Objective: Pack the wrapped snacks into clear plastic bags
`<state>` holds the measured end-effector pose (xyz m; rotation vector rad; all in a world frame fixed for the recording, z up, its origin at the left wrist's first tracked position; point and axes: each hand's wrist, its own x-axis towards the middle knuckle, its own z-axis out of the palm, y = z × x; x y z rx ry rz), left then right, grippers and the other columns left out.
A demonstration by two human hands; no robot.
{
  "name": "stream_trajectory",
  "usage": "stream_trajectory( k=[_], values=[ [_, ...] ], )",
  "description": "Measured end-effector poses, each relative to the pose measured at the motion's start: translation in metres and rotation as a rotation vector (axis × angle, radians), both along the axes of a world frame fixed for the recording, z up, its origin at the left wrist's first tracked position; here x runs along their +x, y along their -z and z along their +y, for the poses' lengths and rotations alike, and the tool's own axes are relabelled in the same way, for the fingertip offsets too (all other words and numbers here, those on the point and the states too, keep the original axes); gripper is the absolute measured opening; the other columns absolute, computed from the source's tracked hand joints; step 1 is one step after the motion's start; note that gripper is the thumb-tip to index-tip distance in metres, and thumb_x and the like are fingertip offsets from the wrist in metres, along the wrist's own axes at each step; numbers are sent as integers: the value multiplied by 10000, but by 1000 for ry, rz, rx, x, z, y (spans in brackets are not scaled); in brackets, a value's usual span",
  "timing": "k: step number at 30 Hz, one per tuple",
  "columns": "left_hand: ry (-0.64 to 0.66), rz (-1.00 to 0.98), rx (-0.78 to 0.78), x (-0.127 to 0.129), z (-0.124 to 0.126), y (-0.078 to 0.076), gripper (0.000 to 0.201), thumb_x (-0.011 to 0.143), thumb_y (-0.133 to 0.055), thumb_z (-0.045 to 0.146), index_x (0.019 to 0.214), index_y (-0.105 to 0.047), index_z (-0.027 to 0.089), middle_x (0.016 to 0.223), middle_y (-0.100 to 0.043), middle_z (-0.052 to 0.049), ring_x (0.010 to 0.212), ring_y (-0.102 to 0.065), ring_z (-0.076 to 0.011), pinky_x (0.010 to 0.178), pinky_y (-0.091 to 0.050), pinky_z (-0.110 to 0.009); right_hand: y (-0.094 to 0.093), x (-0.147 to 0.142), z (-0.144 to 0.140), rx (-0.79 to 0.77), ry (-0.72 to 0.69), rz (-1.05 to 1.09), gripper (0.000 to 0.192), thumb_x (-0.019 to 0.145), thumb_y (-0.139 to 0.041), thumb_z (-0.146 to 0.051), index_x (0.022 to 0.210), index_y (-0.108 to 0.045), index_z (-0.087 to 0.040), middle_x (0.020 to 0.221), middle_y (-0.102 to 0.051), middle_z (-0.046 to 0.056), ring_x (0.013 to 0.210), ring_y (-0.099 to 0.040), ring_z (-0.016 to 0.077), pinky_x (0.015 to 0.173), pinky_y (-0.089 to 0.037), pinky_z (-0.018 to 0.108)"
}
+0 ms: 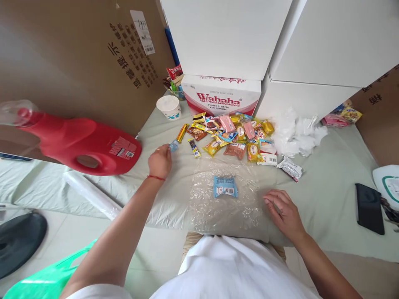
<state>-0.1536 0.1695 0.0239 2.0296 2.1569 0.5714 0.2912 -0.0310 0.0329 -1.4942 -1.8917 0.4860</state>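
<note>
My left hand [160, 160] reaches to the left of the snack pile, its fingers closed at the end of a small light-blue packet [173, 145]. Just beyond it lies a slim orange-yellow snack bar [182, 133]. A flat clear plastic sheet [204, 207] is spread in front of me, with a blue snack packet [225, 187] lying barcode side up on it. By the sheet's right edge rests my right hand [284, 212], holding nothing, its fingers apart and loosely bent. The mixed pile of wrapped snacks [236, 150] sits behind the sheet.
Behind the pile stands a Wahaha carton [222, 97] under white boxes. A paper cup [168, 108] and a red detergent jug [93, 145] are to the left. Crumpled clear plastic [296, 133] and a black phone [369, 208] lie to the right. A plastic roll [92, 195] is at the left.
</note>
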Motion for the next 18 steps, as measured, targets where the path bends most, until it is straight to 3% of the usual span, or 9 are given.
stream_trajectory(
  k=[2,3,5,8,11,14,18],
  values=[
    [-29,-124,59,9,-19,-14,447,1034,-341,421,1153,-685,162,1083,-731,-138,1030,-679,-275,901,-557,-407,-2,2,2,-20,20,0,197,1014,-566,-333,1074,-754,-330,1028,-745,82,1023,-683,304,871,-606,538],
    [-12,-297,69,20,-32,-20,443,1025,-397,494,1120,-701,186,1019,-732,-97,954,-678,-243,843,-565,-363,-3,1,4,-28,24,0,203,1016,-562,-345,1073,-757,-334,1030,-746,81,1027,-683,304,877,-605,539],
    [130,-689,-118,54,-58,-25,470,943,-559,620,1087,-715,201,886,-720,-41,779,-656,-197,697,-558,-312,-4,-1,8,-32,15,2,209,1017,-557,-355,1071,-759,-340,1020,-748,75,1031,-685,301,890,-602,538],
    [278,-886,-416,112,-89,-18,460,904,-642,606,1126,-722,211,845,-718,-20,685,-629,-170,609,-527,-291,-5,-8,15,-40,-33,6,215,1022,-548,-351,1066,-758,-332,1006,-748,73,1035,-681,297,905,-595,536],
    [370,-739,-386,148,-98,-1,325,937,-624,487,1113,-747,243,927,-755,-40,829,-669,-211,757,-569,-353,-8,-18,21,-34,-85,18,221,1029,-538,-328,1075,-754,-312,1022,-741,76,1049,-665,287,912,-589,515],
    [411,-503,-289,157,-93,13,236,923,-665,411,1069,-770,258,952,-768,-55,973,-655,-261,909,-551,-433,-10,-35,28,1,-134,27,232,1036,-527,-288,1101,-750,-290,1043,-728,83,1065,-641,275,928,-580,492],
    [383,-353,-140,151,-89,13,429,892,-719,474,1230,-709,210,1081,-745,-101,1065,-616,-302,997,-516,-503,-6,-65,42,26,-265,-26,284,1045,-509,-267,1203,-744,-274,1116,-708,103,1148,-593,278,992,-550,490]
  ],
)
